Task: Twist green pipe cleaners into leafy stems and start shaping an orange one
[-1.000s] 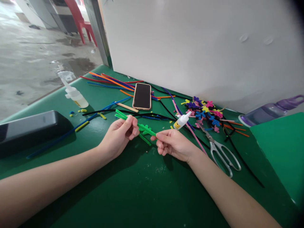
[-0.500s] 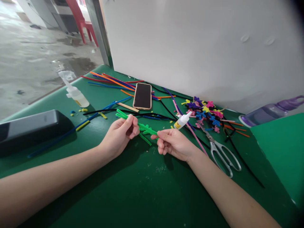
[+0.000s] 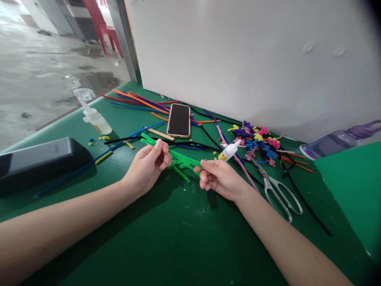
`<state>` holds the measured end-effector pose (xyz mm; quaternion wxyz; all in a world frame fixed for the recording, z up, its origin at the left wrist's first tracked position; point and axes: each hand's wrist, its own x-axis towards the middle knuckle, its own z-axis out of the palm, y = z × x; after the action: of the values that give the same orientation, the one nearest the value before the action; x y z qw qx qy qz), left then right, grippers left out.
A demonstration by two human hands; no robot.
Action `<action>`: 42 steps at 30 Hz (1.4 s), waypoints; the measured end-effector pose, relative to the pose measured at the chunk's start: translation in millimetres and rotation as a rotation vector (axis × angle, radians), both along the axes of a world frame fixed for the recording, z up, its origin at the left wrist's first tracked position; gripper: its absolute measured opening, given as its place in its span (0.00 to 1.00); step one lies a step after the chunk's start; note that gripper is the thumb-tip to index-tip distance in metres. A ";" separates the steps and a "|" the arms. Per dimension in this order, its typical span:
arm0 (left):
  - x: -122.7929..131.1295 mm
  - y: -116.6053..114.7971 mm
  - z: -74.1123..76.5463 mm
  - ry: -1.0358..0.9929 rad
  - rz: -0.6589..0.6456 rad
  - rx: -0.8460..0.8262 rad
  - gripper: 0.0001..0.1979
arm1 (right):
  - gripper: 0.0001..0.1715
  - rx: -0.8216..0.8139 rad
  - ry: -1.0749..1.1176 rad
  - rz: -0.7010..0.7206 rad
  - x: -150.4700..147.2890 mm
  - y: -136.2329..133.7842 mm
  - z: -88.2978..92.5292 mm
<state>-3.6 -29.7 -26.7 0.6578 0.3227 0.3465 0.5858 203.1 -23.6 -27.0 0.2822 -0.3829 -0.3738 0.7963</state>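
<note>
Bright green pipe cleaners (image 3: pixel 186 157) stretch between my two hands above the green table. My left hand (image 3: pixel 151 163) pinches them between thumb and fingers, and their ends stick out past it to the upper left. The thumb and fingers of my right hand (image 3: pixel 218 176) are closed on the right end. Beneath the strip, more green pieces, some bent into loops, lie on or near the table; whether they are joined to it I cannot tell. A small white glue bottle (image 3: pixel 228 151) with a yellow label lies just beyond my right hand.
Scissors (image 3: pixel 278 194) lie right of my right hand, below a pile of colourful pipe-cleaner flowers (image 3: pixel 260 139). A phone (image 3: pixel 179 120) and loose pipe cleaners (image 3: pixel 139 100) lie farther back. A clear bottle (image 3: pixel 98 121), a black box (image 3: pixel 41 163) and a purple water bottle (image 3: pixel 339 139) stand or lie around.
My hands have moved slightly apart, the left one to the left and the right one a little to the right. More of the green strip shows between them.
</note>
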 end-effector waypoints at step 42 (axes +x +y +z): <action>0.4 -16.6 2.7 0.532 -0.397 0.539 0.13 | 0.10 0.376 0.061 -0.430 -24.0 -23.4 2.5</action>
<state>-3.2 -46.3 -24.0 0.5378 0.6834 0.2698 0.4135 179.1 -47.0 -24.4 0.5219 -0.3701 -0.4164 0.6460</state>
